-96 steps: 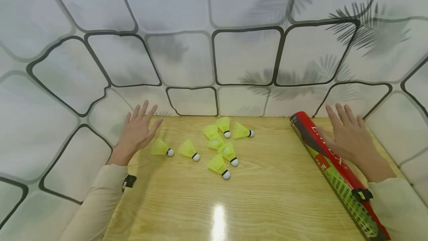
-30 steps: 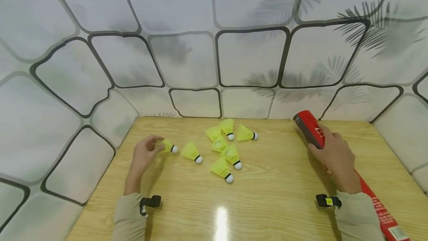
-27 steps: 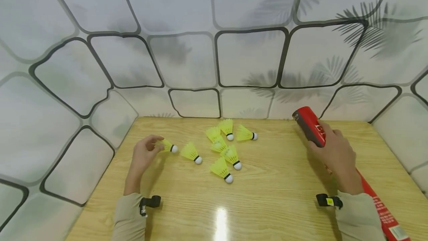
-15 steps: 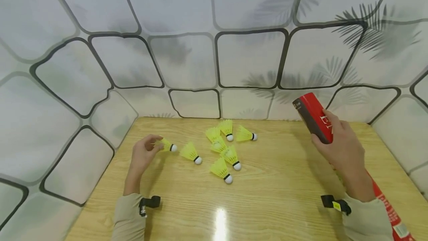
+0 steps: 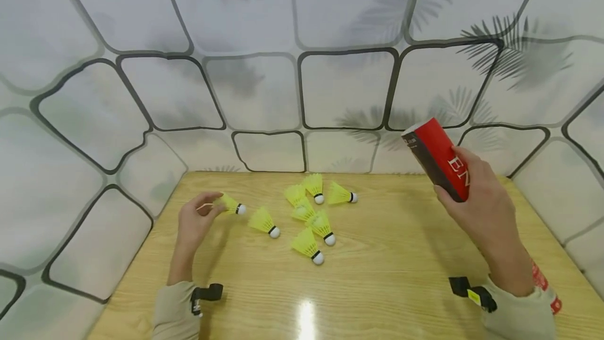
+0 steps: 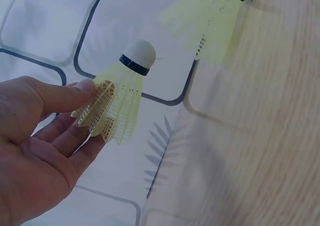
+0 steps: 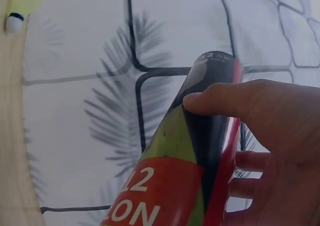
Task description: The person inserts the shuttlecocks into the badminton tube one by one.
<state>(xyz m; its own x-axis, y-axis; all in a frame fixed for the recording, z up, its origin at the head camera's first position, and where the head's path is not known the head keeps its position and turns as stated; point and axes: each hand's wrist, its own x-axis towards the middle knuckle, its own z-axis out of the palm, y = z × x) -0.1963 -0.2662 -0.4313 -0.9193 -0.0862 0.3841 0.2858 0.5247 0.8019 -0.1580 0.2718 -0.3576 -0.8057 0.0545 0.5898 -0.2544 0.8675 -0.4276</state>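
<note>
My left hand (image 5: 191,227) pinches a yellow shuttlecock (image 5: 231,204) by its skirt, the white cork pointing right. In the left wrist view, the thumb lies on one side of that shuttlecock (image 6: 112,103) and the fingers sit behind it. On the right, my right hand (image 5: 488,219) grips a red and black shuttlecock tube (image 5: 441,156) near its far end. That end is raised above the table and leans to the left; the hand and forearm cover much of the tube's length. Thumb and fingers wrap the tube (image 7: 210,131) in the right wrist view.
Several more yellow shuttlecocks lie mid-table, a single shuttlecock (image 5: 264,222) nearest the left hand and a loose cluster including another shuttlecock (image 5: 306,244) beside it. The wooden table (image 5: 377,287) meets a patterned wall (image 5: 349,88) at its back edge.
From open above the table, the left hand came down to the leftmost shuttlecock and pinched it. The right hand took hold of the tube and lifted its far end upward.
</note>
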